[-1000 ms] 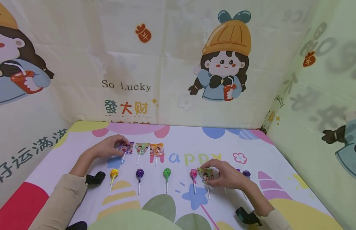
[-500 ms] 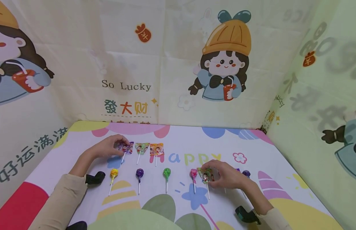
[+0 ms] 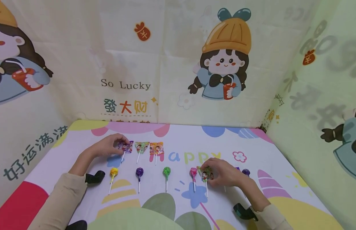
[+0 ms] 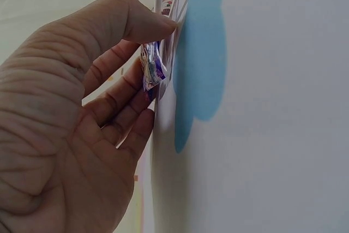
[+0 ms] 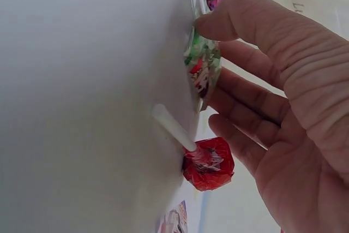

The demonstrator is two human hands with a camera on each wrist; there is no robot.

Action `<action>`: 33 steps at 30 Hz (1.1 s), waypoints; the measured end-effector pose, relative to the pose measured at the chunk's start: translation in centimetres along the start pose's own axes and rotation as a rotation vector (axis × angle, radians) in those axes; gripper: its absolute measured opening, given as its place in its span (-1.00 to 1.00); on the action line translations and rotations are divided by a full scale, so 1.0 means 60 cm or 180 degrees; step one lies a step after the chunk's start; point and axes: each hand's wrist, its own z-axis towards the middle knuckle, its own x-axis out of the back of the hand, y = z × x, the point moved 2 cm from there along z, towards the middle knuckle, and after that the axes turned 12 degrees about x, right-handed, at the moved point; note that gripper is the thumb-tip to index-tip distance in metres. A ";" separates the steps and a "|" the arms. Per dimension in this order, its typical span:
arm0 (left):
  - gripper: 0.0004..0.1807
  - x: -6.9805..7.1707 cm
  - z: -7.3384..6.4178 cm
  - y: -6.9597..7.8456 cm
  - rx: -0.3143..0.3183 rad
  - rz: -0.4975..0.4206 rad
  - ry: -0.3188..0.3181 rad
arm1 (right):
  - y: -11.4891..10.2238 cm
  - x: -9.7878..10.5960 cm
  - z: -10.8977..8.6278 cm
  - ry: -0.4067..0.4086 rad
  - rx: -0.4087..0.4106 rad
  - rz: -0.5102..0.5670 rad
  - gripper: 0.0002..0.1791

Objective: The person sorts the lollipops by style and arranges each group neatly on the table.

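At the back left of the table, my left hand (image 3: 107, 147) pinches the edge of a purple flat-wrapped lollipop (image 3: 127, 147); its wrapper (image 4: 153, 66) shows between thumb and fingers in the left wrist view. My right hand (image 3: 225, 174) holds a green flat-wrapped lollipop (image 3: 206, 174) by its wrapper, thumb against fingers. That lollipop lies right beside a pink round lollipop (image 3: 193, 172), its stick toward me. In the right wrist view a red round lollipop (image 5: 210, 165) lies below the fingers; the hand mostly hides it from the head camera.
Green (image 3: 142, 147) and orange (image 3: 156, 148) flat-wrapped lollipops lie right of the purple one. In the nearer row are yellow (image 3: 113, 172), purple (image 3: 139, 172) and green (image 3: 166, 172) round lollipops, with a dark purple one (image 3: 246, 172) at right. Printed cloth walls surround the table.
My right hand and the green flat-wrapped lollipop have shifted very slightly left, closer to the pink one. The left hand keeps its place on the purple wrapper. The head view has tilted a little.
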 end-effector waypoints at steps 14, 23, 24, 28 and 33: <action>-0.59 -0.002 -0.011 0.006 -0.0035 0.0010 0.0022 | -0.003 0.000 0.007 0.0129 0.0113 -0.0234 -0.61; -0.60 -0.001 -0.008 0.009 -0.0120 0.0012 0.0041 | -0.002 -0.001 0.008 0.0155 0.0134 -0.0317 -0.64; -0.60 -0.001 -0.008 0.008 -0.0111 0.0017 0.0040 | -0.001 -0.001 0.009 0.0158 0.0161 -0.0323 -0.64; -0.60 -0.001 -0.008 0.006 -0.0079 0.0007 0.0032 | 0.001 0.000 0.008 0.0178 0.0183 -0.0282 -0.65; -0.60 -0.002 -0.008 0.005 -0.0068 0.0013 0.0032 | 0.004 0.002 0.005 0.0204 0.0171 -0.0111 -0.63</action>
